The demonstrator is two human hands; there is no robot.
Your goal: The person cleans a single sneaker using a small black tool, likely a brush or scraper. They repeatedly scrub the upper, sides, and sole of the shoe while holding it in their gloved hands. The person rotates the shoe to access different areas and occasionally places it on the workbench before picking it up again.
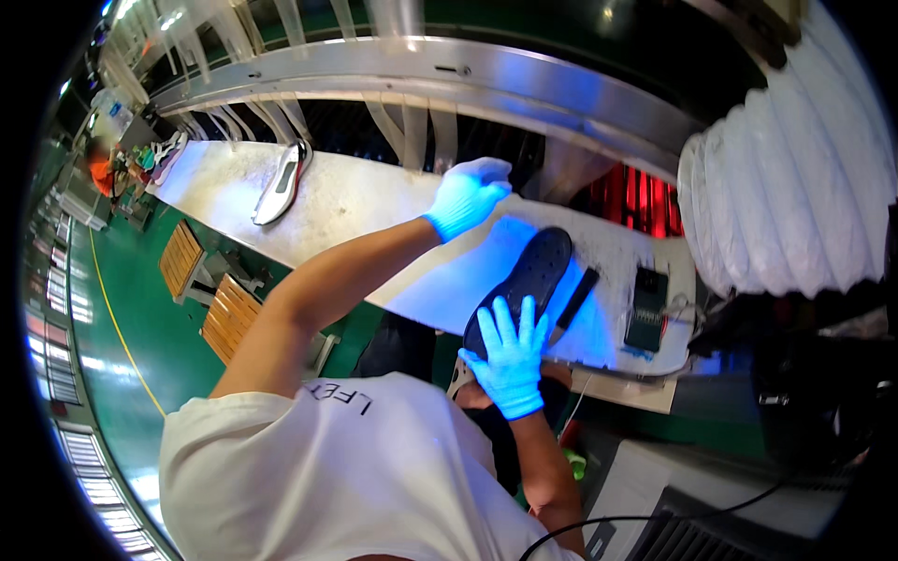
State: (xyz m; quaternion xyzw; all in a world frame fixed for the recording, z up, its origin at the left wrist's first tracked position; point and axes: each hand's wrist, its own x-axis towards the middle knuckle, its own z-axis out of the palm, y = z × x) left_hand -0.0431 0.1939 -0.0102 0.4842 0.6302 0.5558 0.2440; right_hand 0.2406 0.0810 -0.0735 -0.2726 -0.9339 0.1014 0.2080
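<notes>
My right hand [513,363], in a white glove lit blue, lies with fingers spread over the near end of a dark shoe sole [535,271]. The sole sits on the pale bench, and small dots or holes show at its far end. Beyond the sole, my left hand [470,199], also gloved, reaches toward the bench's far edge beside the conveyor. Its fingers look stretched out, and no object shows in them. Just right of the sole is a dark, narrow tool with a handle [575,301], perhaps a brush.
Farther left on the bench [355,192] lies a white shoe [279,190]. A dark box-shaped device [647,310] sits at the right. Behind runs a metal conveyor frame [449,70] with hanging clear strips and a red glow. A white ribbed duct [781,178] bulges in at right.
</notes>
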